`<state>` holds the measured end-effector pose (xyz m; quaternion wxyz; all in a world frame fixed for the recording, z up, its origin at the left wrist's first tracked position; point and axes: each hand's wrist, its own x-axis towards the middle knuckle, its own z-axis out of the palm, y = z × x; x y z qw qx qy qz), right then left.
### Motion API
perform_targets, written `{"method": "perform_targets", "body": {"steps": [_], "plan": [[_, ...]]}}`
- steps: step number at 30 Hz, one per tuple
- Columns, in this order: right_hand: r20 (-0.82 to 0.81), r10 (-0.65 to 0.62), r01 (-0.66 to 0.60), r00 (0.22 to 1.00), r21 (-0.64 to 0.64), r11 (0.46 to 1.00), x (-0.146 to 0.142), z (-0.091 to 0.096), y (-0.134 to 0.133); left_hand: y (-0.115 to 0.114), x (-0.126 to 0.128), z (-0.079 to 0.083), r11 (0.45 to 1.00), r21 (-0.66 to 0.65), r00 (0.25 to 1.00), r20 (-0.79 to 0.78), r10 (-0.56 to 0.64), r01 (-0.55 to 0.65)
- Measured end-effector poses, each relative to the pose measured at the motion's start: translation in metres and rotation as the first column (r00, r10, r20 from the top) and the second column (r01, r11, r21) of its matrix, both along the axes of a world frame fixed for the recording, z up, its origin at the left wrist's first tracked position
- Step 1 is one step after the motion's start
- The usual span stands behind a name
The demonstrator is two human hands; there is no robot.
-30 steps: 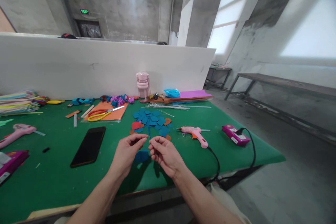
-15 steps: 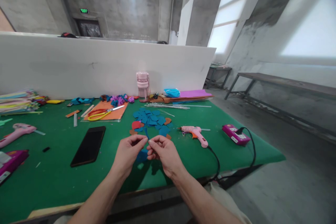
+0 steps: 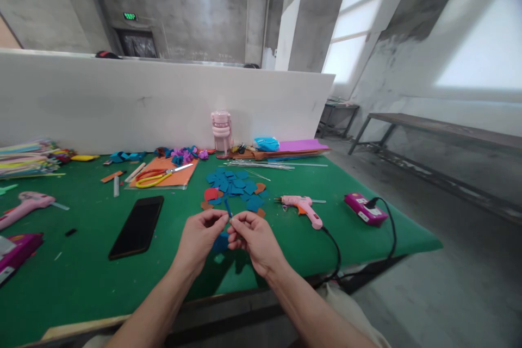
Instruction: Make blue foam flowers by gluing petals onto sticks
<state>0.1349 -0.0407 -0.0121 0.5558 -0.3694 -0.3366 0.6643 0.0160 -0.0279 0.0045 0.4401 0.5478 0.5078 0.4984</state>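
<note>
My left hand (image 3: 199,236) and my right hand (image 3: 253,236) meet above the green table, thumbs and fingertips pinched together. Between them they hold a small blue cut piece (image 3: 227,206), seen nearly edge-on and sticking up from the fingertips. Its lower part is hidden by my fingers. Another patch of blue material (image 3: 221,242) shows below and between the hands. Just beyond them lies a pile of flat blue cut pieces (image 3: 233,182), with a red piece (image 3: 211,194) and several brown ones at its edges.
Right of my hands lies a pink glue gun (image 3: 302,205), its black cord running off the table's front edge. A purple box (image 3: 366,209) with a plug is farther right. To the left are a black phone (image 3: 137,227) and scissors (image 3: 157,176). A pink bottle (image 3: 222,131) stands behind.
The blue piece between my fingertips has tilted slightly and shows a little differently. Both hands stay in nearly the same place; the whole view has shifted very slightly.
</note>
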Motion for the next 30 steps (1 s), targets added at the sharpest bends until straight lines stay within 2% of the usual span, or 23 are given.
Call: {"method": "perform_targets", "body": {"steps": [5, 11, 19, 26, 30], "plan": [[-0.016, 0.005, -0.005, 1.0, -0.007, 1.0, -0.0003, -0.0009, 0.0001, 0.0004, 0.0, -0.0022, 1.0, 0.019, 1.0, -0.024, 0.013, -0.012], [-0.054, 0.024, -0.025, 0.998, -0.004, 1.0, -0.0001, -0.001, -0.0006, -0.0009, -0.0015, 0.0004, 0.994, 0.107, 0.988, -0.154, 0.007, 0.01], [-0.119, 0.084, -0.09, 0.989, -0.038, 0.995, 0.0024, 0.0005, -0.0002, -0.0002, -0.0027, 0.0009, 0.994, 0.11, 0.986, -0.168, 0.0, 0.018], [-0.189, 0.158, -0.166, 0.969, -0.023, 0.986, 0.0042, -0.0007, -0.0005, -0.0009, -0.0025, 0.0019, 1.0, -0.009, 1.0, -0.001, -0.022, 0.022], [-0.19, 0.172, -0.178, 0.967, -0.014, 0.984, 0.0048, -0.0007, -0.0004, -0.0009, -0.0025, 0.0019, 0.999, -0.036, 0.999, 0.033, -0.02, 0.022]]}}
